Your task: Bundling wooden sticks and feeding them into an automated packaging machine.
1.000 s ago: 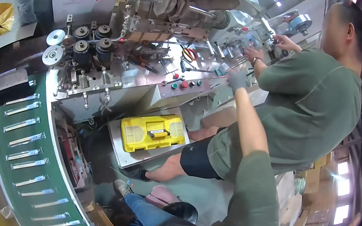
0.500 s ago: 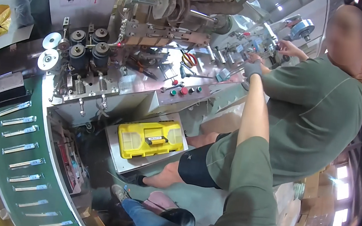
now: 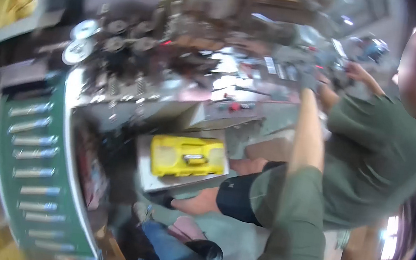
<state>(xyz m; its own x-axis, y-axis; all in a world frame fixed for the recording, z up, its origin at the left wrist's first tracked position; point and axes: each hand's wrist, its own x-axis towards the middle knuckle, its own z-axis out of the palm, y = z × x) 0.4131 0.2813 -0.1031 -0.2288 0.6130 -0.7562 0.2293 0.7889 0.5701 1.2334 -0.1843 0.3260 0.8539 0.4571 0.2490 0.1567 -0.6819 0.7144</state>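
Down low, near the camera, sits a green sleeve point(image 3: 295, 234). One bare arm goes up from it to the right hand point(image 3: 308, 80) in a grey glove. That hand is up at the metal machine point(image 3: 211, 71), touching or just above its top. Pic is blurry, so can't tell if the fingers are open or closed, or if they hold anything. Left hand isn't in the pic. Lower down, a yellow box point(image 3: 188, 155) lies on a tray under the machine. A green belt point(image 3: 37, 158) w/ silver bars runs on the left. Another person in a green shirt point(image 3: 376, 155) sits on the right, hands at the machine too.
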